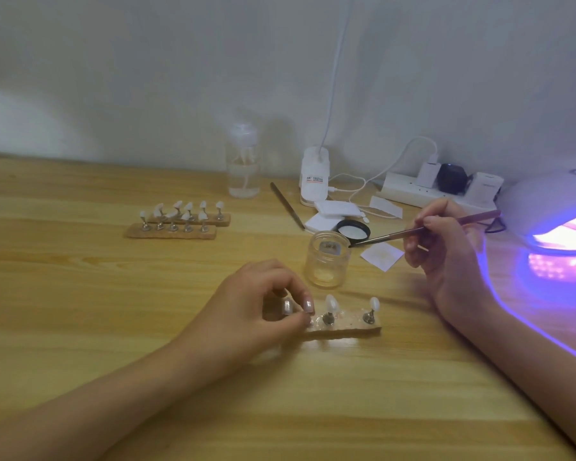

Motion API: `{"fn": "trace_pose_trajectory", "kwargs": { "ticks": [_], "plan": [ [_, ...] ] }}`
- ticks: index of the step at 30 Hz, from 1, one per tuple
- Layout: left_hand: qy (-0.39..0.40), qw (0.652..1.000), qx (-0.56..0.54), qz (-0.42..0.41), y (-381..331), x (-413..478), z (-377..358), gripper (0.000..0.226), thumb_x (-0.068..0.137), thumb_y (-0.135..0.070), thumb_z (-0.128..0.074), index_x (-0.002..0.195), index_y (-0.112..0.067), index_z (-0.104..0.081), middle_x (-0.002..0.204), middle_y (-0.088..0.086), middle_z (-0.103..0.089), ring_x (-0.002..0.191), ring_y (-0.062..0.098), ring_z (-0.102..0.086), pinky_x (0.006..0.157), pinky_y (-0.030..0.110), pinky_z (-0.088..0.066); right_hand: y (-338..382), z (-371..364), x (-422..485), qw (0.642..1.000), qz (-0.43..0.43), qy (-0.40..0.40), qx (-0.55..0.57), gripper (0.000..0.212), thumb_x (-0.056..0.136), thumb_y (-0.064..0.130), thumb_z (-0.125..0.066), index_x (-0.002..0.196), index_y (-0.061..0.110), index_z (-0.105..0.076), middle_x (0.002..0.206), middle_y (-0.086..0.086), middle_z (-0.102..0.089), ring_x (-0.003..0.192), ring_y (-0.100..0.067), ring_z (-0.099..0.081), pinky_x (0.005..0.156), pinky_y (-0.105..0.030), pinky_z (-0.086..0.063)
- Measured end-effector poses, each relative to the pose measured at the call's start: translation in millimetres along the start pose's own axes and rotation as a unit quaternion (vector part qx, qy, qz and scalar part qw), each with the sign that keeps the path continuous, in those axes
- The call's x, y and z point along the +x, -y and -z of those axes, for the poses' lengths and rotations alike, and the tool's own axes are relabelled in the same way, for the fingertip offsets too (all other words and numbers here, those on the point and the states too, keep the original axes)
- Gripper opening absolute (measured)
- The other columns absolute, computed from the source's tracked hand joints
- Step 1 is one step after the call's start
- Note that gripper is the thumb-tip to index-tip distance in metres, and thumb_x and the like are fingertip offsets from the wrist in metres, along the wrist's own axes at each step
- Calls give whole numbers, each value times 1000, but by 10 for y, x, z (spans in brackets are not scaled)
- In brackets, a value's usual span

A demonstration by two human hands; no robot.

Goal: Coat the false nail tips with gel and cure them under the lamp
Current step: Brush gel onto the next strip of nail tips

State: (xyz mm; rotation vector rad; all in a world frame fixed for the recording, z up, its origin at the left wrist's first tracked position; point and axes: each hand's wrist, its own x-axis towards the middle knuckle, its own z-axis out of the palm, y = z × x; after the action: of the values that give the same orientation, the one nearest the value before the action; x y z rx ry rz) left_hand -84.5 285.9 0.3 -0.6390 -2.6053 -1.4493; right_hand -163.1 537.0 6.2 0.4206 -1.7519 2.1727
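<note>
Two strips of nail tips [177,224] are set back left. A nearer strip [346,331] is pinched by the left hand [263,304]; a brush [413,231], pinched by the right hand [446,247], is held at the gel jar [326,261]. Coating seems unfinished; the lamp [552,207] is lit.

Two hands: the left hand [263,301] and the right hand [446,251]. One brush [423,229]. One glass jar [326,259] and one black lid [353,230]. One lamp [552,207], one spray bottle [243,161] and one thin dark stick [286,204]. Three holders: one near strip [343,331] and two far strips [170,231]. The near strip shows two nail tips [331,302] (the left hand covers one end). The far strips hold about ten together, too small to count for sure. One power strip [409,191] with three plugs [451,179].
</note>
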Motion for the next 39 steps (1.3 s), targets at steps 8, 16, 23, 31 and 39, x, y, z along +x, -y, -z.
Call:
{"fn": "trace_pose_trajectory", "kwargs": {
  "ticks": [8, 16, 23, 31, 39],
  "plan": [
    [33, 999, 31, 17, -31, 2, 23, 16, 78, -24, -80, 87, -32, -69, 94, -21, -67, 94, 6, -59, 76, 19, -48, 10, 21, 17, 998, -23, -36, 35, 18, 81, 12, -48, 68, 21, -57, 57, 3, -54, 50, -10, -52, 45, -19, -40],
    [66, 997, 31, 30, -3, 11, 125, 29, 73, -22, -85, 94, -39, -74, 96, -21, -70, 98, 1, -62, 81, 10, -46, 8, 35, 21, 996, -36, -59, 59, 14, 81, 13, -49, 70, 20, -55, 59, 5, -52, 51, -8, -52, 46, -18, -40],
    [55, 998, 10, 34, -44, 46, 14, 18, 77, -32, -80, 91, -37, -71, 94, -17, -70, 80, 7, -60, 78, 32, -51, 2, 21, 28, 993, -55, -55, 84, 11, 83, 19, -53, 74, 19, -49, 57, 3, -53, 51, -8, -52, 46, -17, -40],
    [39, 999, -18, -7, -22, 73, -72, 12, 79, -24, -81, 77, -31, -71, 79, -5, -70, 68, 13, -54, 66, 25, -42, 160, -184, 97, 993, 24, 66, -92, 26, 98, 18, -59, 75, 23, -49, 57, -1, -59, 45, -16, -49, 43, -21, -39],
    [7, 990, 87, -110, -6, 32, -93, 9, 82, -36, -73, 80, -35, -64, 89, -16, -67, 87, 12, -61, 80, 34, -44, 118, -378, 46, 962, 30, 132, -239, 21, 98, 11, -59, 81, 6, -48, 53, -3, -59, 44, -15, -48, 43, -23, -39]
  ]
}}
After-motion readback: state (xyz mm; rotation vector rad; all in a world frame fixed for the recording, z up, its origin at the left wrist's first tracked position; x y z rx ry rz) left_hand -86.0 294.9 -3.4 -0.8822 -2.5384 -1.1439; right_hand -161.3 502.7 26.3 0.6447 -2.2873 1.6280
